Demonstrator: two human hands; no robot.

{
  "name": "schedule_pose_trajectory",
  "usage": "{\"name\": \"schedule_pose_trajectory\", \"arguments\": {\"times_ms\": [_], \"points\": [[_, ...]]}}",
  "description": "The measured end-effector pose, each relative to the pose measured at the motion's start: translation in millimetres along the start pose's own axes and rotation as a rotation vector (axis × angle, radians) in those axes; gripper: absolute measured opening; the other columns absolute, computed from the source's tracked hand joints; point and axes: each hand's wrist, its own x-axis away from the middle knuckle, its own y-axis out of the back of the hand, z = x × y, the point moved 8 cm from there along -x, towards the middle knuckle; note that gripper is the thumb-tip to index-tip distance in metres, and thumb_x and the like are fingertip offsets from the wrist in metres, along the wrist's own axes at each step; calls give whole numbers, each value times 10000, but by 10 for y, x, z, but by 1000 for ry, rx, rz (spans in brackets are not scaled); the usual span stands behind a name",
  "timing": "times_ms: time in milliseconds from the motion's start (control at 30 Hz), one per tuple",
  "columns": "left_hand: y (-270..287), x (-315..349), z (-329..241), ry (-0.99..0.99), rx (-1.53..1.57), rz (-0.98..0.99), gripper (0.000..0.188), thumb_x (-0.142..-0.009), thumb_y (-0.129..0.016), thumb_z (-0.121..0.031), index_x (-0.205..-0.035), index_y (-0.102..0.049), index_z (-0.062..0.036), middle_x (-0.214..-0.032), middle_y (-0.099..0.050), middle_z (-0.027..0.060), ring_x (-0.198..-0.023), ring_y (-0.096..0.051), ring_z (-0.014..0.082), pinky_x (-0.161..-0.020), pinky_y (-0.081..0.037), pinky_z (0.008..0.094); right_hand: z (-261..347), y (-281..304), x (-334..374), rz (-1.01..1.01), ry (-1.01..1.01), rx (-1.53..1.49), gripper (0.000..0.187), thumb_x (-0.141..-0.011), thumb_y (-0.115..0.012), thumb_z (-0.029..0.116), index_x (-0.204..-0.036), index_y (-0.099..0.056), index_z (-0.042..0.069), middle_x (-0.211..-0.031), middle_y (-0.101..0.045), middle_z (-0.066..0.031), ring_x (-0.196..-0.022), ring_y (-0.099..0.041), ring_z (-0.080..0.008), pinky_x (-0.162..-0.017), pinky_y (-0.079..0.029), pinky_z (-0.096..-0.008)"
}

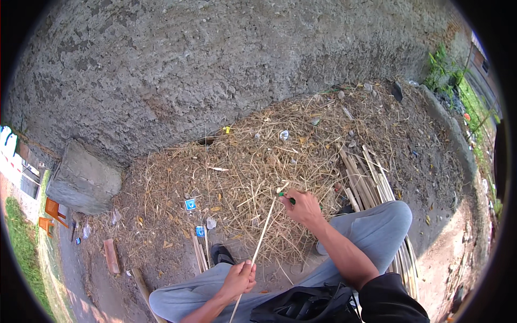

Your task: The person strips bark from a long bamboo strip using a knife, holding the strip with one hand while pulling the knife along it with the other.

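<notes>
A long, thin, pale strip, which looks like split bamboo (263, 234), slants up from my lap over the litter of shavings. My left hand (238, 280) is closed round its lower part, above my left leg. Close to the strip's far end, my right hand (303, 208) is closed round a green-handled tool (292, 201), whose blade I cannot make out. A pale curl of shaving (280, 189) shows just beyond the tool. Whether the tool touches the strip is hard to tell.
Dry shavings (269, 161) cover the ground before me. Bundled split strips (360, 180) lie beside my right knee, with a few more strips (199, 250) by my left foot. A rough wall (215, 64) rises ahead; a concrete block (86, 177) and a brick (111, 255) are left.
</notes>
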Motion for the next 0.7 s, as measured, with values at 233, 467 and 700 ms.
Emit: {"name": "schedule_pose_trajectory", "arguments": {"times_ms": [233,467,700], "points": [[-89,23,26,79,-24,27,305,-1088,-341,-353,-965,-447,-94,-644,-328,-52,-461,-260,43,-401,-202,234,-300,-187,15,-51,-46,162,254,-906,-678,309,-824,-620,76,-715,-673,-193,-659,-673,-377,-568,-524,-475],[268,-33,-190,-5,130,-5,338,-1079,-367,-404,-1006,-457,-87,-633,-324,-41,-454,-265,37,-382,-192,228,-803,108,-242,-180,-354,-222,321,-927,-698,245,-783,-580,-17,-586,-551,-47,-513,-447,-114,-488,-364,-322],[153,-26,-436,-246,110,28,160,-1061,-480,-274,-1150,-452,-145,-662,-377,-18,-452,-281,27,-377,-197,213,-40,-243,115,41,-247,-570,315,-941,-677,300,-859,-594,8,-587,-554,-73,-521,-468,-118,-498,-377,-332]]}}
